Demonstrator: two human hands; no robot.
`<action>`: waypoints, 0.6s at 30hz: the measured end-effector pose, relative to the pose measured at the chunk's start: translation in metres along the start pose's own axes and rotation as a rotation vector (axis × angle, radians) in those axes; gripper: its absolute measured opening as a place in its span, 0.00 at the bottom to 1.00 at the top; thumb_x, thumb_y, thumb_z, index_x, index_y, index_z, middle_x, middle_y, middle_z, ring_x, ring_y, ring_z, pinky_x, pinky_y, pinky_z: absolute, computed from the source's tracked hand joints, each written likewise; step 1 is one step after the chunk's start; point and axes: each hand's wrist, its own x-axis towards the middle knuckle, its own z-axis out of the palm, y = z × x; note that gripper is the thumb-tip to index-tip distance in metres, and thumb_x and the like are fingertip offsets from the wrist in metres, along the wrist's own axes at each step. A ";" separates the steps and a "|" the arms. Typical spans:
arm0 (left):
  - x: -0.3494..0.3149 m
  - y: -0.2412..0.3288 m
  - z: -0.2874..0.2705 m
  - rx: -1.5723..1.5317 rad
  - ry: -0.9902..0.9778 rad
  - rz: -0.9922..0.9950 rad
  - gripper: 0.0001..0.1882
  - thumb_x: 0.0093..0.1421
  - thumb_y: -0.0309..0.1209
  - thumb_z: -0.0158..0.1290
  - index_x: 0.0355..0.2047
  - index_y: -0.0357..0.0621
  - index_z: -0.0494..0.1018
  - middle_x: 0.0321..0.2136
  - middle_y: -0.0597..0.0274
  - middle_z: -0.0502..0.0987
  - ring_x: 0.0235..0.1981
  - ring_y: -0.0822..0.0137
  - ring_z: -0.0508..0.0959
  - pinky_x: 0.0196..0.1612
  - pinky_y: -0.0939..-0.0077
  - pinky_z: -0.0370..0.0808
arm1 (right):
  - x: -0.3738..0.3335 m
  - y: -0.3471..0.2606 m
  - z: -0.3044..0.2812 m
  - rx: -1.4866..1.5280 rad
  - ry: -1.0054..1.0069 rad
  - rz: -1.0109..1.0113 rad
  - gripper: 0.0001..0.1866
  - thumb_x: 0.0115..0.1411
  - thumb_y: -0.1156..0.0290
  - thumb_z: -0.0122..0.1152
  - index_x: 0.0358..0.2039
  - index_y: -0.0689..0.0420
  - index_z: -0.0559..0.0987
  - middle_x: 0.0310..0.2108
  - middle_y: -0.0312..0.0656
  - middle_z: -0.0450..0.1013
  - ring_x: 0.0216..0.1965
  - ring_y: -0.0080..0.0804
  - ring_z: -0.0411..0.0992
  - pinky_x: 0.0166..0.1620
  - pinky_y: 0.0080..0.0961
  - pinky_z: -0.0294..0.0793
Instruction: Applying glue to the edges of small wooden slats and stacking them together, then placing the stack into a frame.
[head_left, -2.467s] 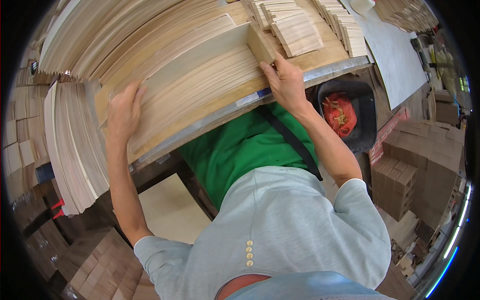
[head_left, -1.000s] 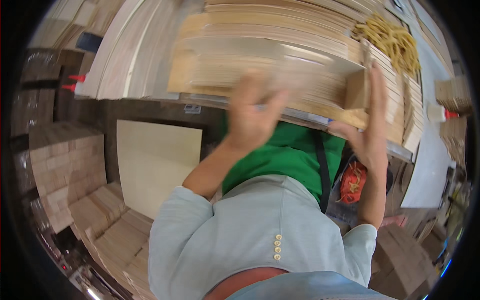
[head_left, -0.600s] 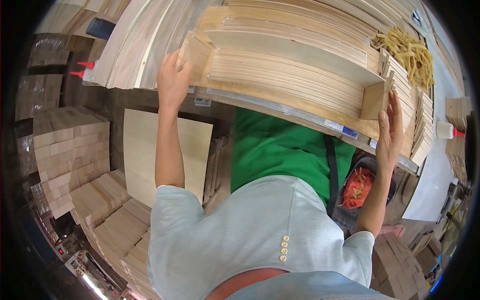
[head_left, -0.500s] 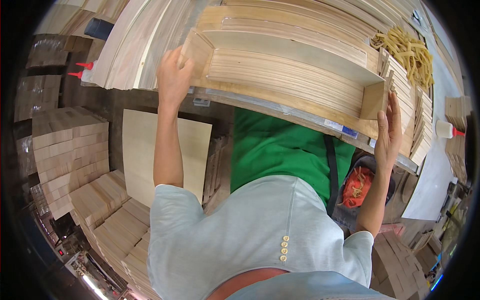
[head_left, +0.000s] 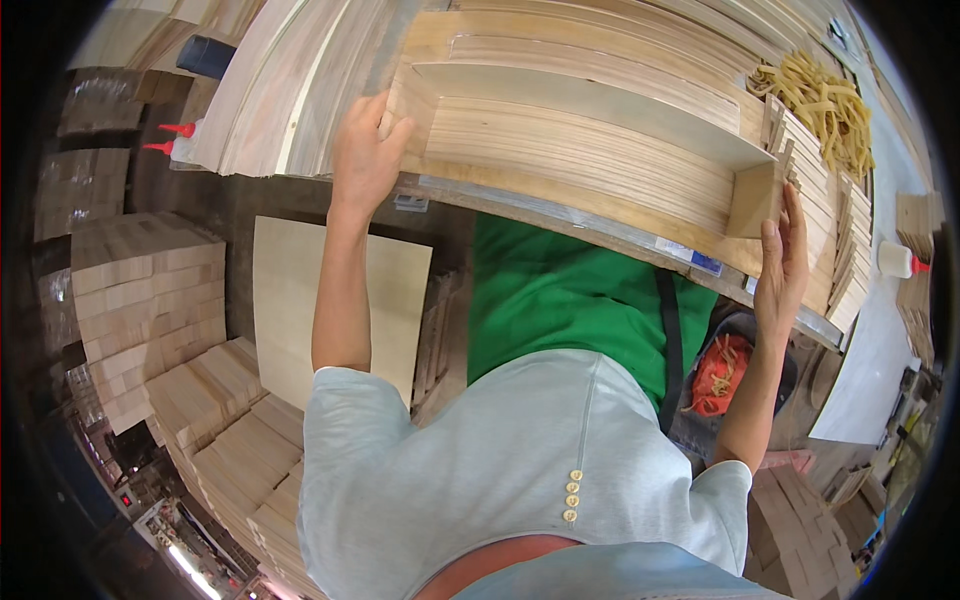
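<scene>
A shallow three-sided wooden frame, made of a long thin board (head_left: 590, 112) on edge with a short board at each end, lies on the bench. My left hand (head_left: 368, 150) is closed at the outer side of the left end board (head_left: 412, 108), its fingers curled and partly hidden. My right hand (head_left: 783, 255) lies flat along the outer face of the right end board (head_left: 754, 202), fingers straight and thumb up beside it. Within the frame the bench surface shows narrow wooden strips (head_left: 580, 160) side by side.
Stacked wooden boards (head_left: 265, 90) stand left of the frame. Small slats (head_left: 848, 255) and a heap of yellowish bands (head_left: 820, 105) are at the right. A white glue bottle (head_left: 893, 260) with a red tip lies farther right. A pale panel (head_left: 335, 310) leans below the bench.
My left hand has shifted slightly right, and the left end board has moved a little with it. My right hand stays against the right end board.
</scene>
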 end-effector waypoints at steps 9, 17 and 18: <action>0.002 0.003 -0.002 0.052 -0.012 0.027 0.21 0.56 0.32 0.55 0.49 0.33 0.73 0.37 0.52 0.73 0.40 0.60 0.74 0.45 0.69 0.69 | 0.007 -0.005 -0.001 -0.079 0.046 -0.101 0.24 0.67 0.72 0.49 0.63 0.59 0.64 0.62 0.43 0.63 0.61 0.35 0.62 0.62 0.31 0.60; 0.001 0.006 -0.001 0.001 0.009 0.048 0.18 0.56 0.31 0.52 0.46 0.34 0.73 0.33 0.49 0.71 0.37 0.50 0.73 0.42 0.61 0.69 | 0.079 -0.120 0.144 -0.356 -0.216 -0.723 0.20 0.59 0.71 0.58 0.52 0.60 0.72 0.49 0.49 0.72 0.51 0.47 0.69 0.52 0.40 0.70; 0.001 0.005 0.000 0.005 0.014 0.065 0.18 0.56 0.30 0.52 0.46 0.34 0.73 0.32 0.49 0.71 0.37 0.50 0.73 0.42 0.61 0.69 | 0.087 -0.120 0.162 -0.399 -0.300 -0.701 0.16 0.59 0.73 0.56 0.48 0.61 0.73 0.45 0.49 0.73 0.47 0.49 0.70 0.47 0.42 0.71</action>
